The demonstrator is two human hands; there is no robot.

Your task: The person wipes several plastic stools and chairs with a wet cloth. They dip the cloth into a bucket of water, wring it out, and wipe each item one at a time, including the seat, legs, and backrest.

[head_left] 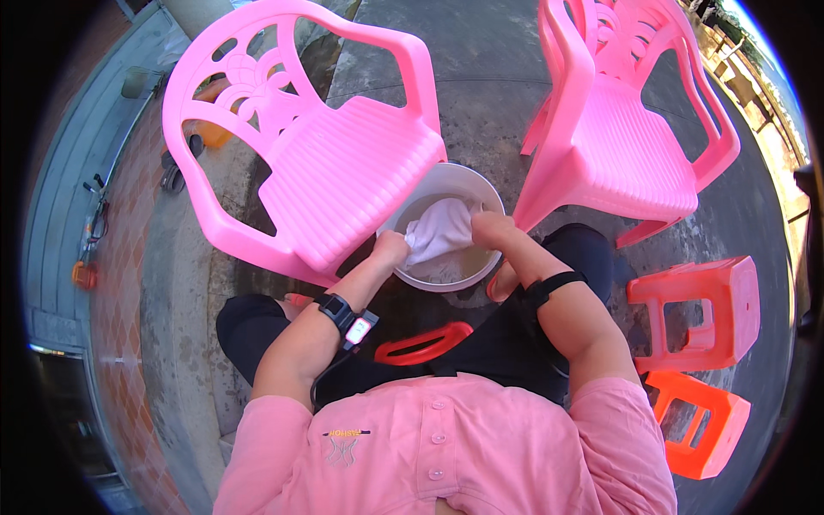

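Left grip (pixel 391 247): clenched on the left end of the cloth, over the bucket's left rim, centre of frame.
Right grip (pixel 492 230): closed around the cloth's right end, at the bucket's right side; finger detail too small to read.
White cloth (pixel 442 225): bunched between both fists, inside the bucket outline, mid-frame. Can't tell how much is submerged.
Bucket (pixel 455 178): white, round, upright on the floor, centre of frame; cloudy liquid (pixel 453 266) visible below the cloth.
Left chair (pixel 352 167): pink plastic, armrests, ribbed seat, upper left to centre; front edge overlaps the bucket's upper-left rim in view. Contact unclear.
Right chair (pixel 635 154): matching pink, upper right, near the bucket.
Red stool (pixel 734 313): right edge area, below the right chair.
Orange stool (pixel 721 438): lower right, just below the red one.
Left forearm: black wristband (pixel 335 311) plus a small device with lit screen (pixel 357 330), lower left of centre.
Right forearm: black strap (pixel 556 287) below the elbow, right of centre.
Red part (pixel 422 345): curved, oval opening, between the legs, lower centre.
Shirt (pixel 438 438): pink, buttoned, bottom of frame.
Floor (pixel 481 94): grey concrete, damp patches around the bucket.
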